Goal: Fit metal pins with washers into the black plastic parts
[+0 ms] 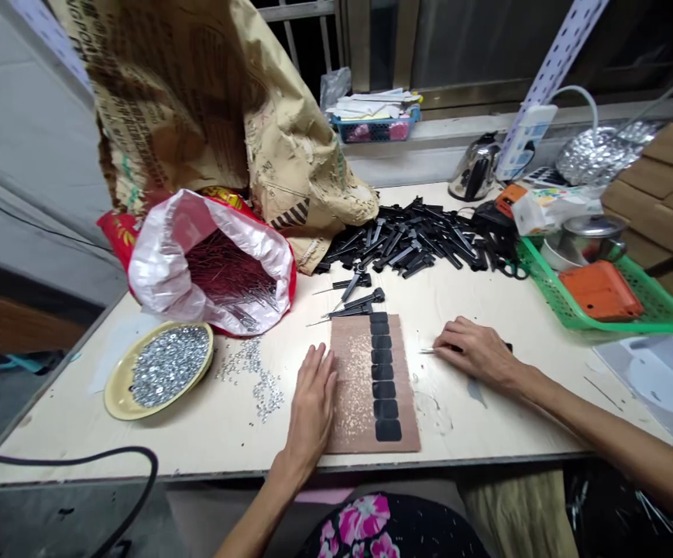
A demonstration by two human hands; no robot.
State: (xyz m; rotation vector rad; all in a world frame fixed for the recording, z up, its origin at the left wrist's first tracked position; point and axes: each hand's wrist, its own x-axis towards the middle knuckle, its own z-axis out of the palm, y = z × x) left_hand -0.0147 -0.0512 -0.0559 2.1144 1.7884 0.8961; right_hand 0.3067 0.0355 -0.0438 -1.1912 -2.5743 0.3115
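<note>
My left hand lies flat, fingers stretched, along the left edge of a brown board. A column of black rounded pads runs down the board's right side, and its left part is speckled with pale worn spots. To the right of the board, my right hand is closed around a slim tool with a thin metal tip pointing left. A dark end shows behind the hand; the rest of the tool is hidden. Beyond the board lie a few black plastic parts with thin metal pins.
A yellow bowl of small shiny metal pieces stands left, with loose pieces beside it. Behind are a red-and-white sack of thin pins and a heap of black parts. A green basket sits at the right.
</note>
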